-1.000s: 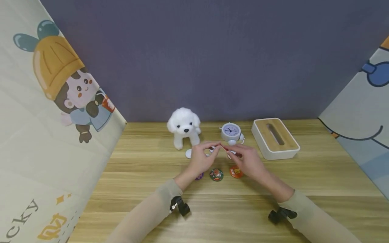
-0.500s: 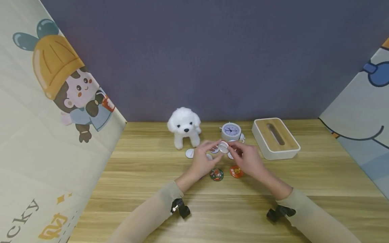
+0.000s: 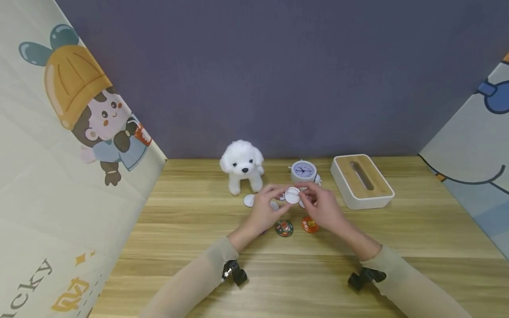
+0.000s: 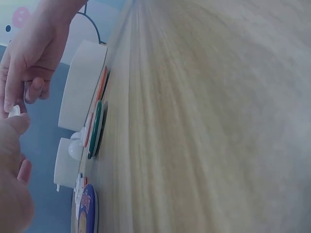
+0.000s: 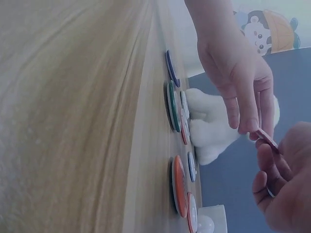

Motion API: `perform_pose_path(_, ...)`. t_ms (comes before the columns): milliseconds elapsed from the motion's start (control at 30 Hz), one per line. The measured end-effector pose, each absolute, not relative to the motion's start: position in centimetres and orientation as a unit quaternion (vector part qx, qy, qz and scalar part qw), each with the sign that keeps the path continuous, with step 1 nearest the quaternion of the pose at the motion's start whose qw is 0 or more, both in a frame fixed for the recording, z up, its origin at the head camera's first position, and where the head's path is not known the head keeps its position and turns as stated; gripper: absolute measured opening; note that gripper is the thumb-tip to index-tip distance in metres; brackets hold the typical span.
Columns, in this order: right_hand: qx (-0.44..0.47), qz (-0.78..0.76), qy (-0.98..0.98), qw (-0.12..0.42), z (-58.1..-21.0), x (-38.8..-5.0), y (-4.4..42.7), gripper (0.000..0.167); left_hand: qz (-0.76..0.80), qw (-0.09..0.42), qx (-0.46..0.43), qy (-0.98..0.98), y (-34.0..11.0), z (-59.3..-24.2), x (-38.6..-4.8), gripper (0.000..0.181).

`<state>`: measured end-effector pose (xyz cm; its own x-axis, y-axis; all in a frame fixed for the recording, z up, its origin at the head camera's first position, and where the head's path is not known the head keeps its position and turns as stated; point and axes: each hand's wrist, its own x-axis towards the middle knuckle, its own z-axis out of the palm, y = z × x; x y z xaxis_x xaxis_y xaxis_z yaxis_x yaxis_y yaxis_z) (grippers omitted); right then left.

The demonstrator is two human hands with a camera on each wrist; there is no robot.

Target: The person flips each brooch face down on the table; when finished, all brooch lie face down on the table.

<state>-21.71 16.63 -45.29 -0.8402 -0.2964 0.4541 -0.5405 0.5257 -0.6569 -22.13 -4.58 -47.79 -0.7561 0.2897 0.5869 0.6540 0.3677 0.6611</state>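
Both hands hold one round badge above the table, its white back facing the head camera. The left hand pinches its left edge; the right hand grips the right edge with thumb and fingers. In the right wrist view the badge appears nearly edge-on between the two hands. Below them lie a green badge and an orange badge, picture side up. A purple badge shows in the left wrist view. Behind lie several white-backed badges, one left of the left hand, others partly hidden by the hands.
A white plush dog stands at the back, left of a white alarm clock. Right of the clock is a white tissue box with a wooden lid. A dark wall rises behind the wooden table.
The badge, seen edge-on between the hands a second ago, has turned so its white back faces the head camera. Both hands have stayed in nearly the same place.
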Motion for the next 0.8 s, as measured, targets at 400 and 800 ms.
perform_pose_path(400, 0.263, 0.416, -0.866, 0.093, -45.27, -21.94, 17.07, 0.038, -0.456, 0.160, -0.315, -0.817, -4.81, -47.83, -22.43, 0.046)
perform_pose_path(800, 0.283, 0.325, -0.900, 0.071, -45.78, -22.44, 17.17, 0.041, -0.383, 0.108, -0.281, -0.873, -4.36, -47.94, -22.08, 0.047)
